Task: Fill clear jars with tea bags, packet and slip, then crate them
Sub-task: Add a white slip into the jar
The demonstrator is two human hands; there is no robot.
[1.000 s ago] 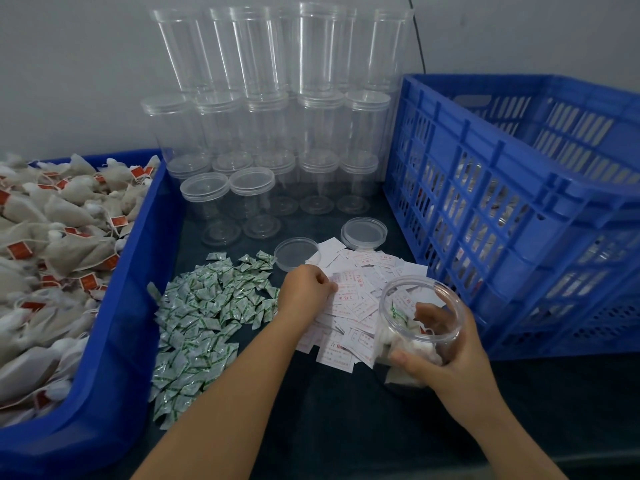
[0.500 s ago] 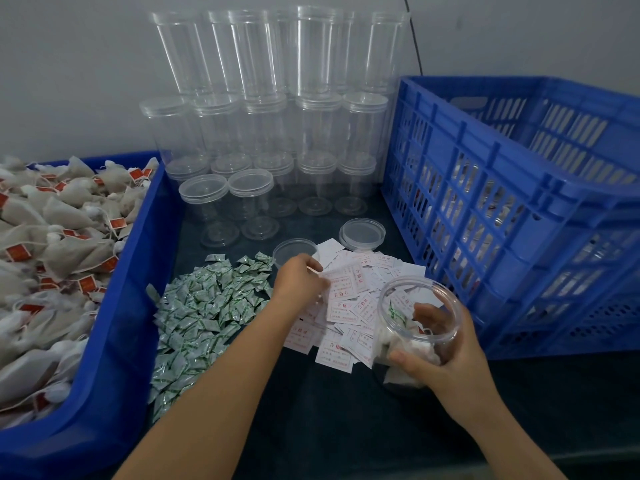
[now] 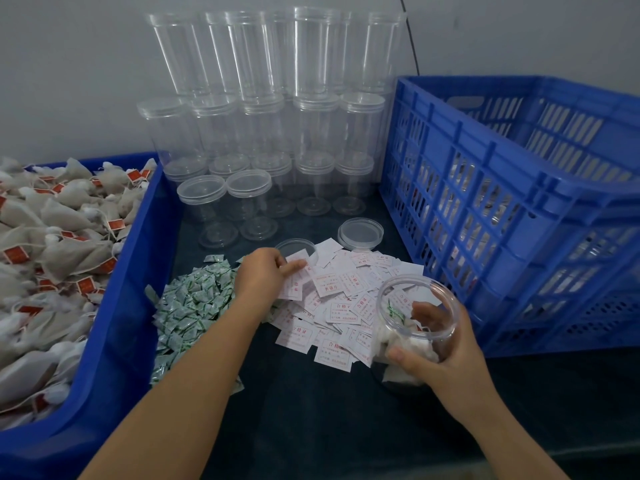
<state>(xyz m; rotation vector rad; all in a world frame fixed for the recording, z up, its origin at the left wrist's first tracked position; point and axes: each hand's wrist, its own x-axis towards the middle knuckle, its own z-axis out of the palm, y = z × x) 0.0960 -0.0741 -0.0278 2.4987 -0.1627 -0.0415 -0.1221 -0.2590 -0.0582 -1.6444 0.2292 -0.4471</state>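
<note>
Left fingers (image 3: 294, 268): pinching a slip (image 3: 297, 277) (centre frame, above the pile).
Right fingers (image 3: 401, 356): curled round the jar (image 3: 414, 323), lower right.

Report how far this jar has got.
Done: the open jar, held by the right hand, holds tea bags and a green packet. In hand: the left hand pinches a slip from the pile. Left: slip in, lid on, then into the blue crate.
</note>
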